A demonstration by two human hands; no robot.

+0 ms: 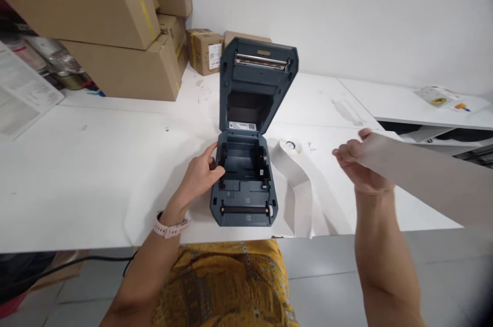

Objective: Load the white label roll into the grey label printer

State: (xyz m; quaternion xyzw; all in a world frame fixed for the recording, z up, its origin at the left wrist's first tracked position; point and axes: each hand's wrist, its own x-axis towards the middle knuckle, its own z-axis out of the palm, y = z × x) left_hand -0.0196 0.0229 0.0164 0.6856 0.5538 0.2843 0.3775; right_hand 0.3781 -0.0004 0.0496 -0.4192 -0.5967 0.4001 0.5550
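Note:
A dark grey label printer [246,204] stands on the white table with its lid [259,83] raised and its inner bay showing no roll. My left hand [202,170] rests at the printer's left edge, thumb and forefinger apart, the thumb reaching over the rim. Out to the right, my right hand [360,162] is closed on one end of a wide white paper strip [427,173], which runs off the right side of the view. Another folded white strip [302,188] lies on the table just right of the printer.
Cardboard boxes [123,70] are stacked at the back left, and a small box [204,52] stands behind the printer. The white table [96,173] has its front edge near my body. Small items [442,98] lie at the far right, above open shelves.

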